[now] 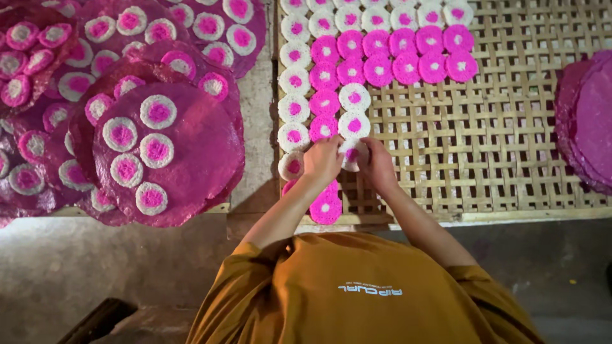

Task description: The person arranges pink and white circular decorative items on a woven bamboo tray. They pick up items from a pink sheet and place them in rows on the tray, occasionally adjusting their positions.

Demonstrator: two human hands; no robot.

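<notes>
Closest to you is your own mustard-orange shirt (357, 286), with both forearms reaching up onto the woven bamboo tray (510, 146). Right by the tray's near edge, a bright pink disc with a white centre (326, 207) sits just under your left wrist.

Your left hand (322, 162) and right hand (377, 164) are close together, fingers curled down around one white disc with a pink centre (352, 153). Both look pinched on its edges, left on its left side, right on its right. It sits at the bottom of the third column, directly below another white disc (353, 124).

Just left of your left hand is the white-rimmed column (294, 108), running away from you, so that side is packed tight. Beyond your hands are rows of pink discs (395, 54); the weave right of them is bare.

Off to the left, dark magenta round sheets (185, 159) are piled up, with more discs on them. Another stack of sheets (590, 121) sits at the far right edge.
</notes>
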